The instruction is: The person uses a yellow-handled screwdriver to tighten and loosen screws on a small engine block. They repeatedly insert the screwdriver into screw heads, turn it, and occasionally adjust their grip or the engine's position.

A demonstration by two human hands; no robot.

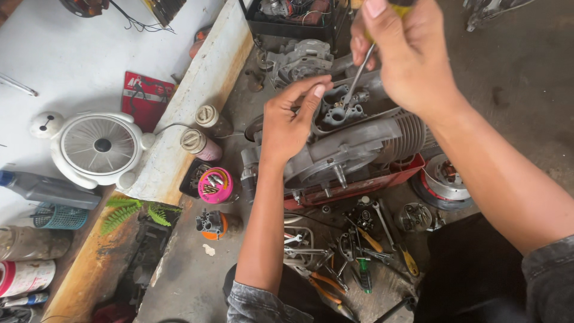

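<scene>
One white fan (101, 146) lies far left, then two cans (200, 143). The left hand (290, 122) rests half open, fingertips on the carburetor (338, 110), which sits on top of the engine (347, 149). Just right, the right hand (406, 57) is closed around one screwdriver (357, 78), slanting down-left into the carburetor.

— Where am I looking from?
— I'm seeing through the single head-worn camera, tilting steeply down and sitting close above the engine casing (353, 149) on the workshop floor (520, 72).
— Any second view overlapping?
— No, I'm getting just this one.
</scene>
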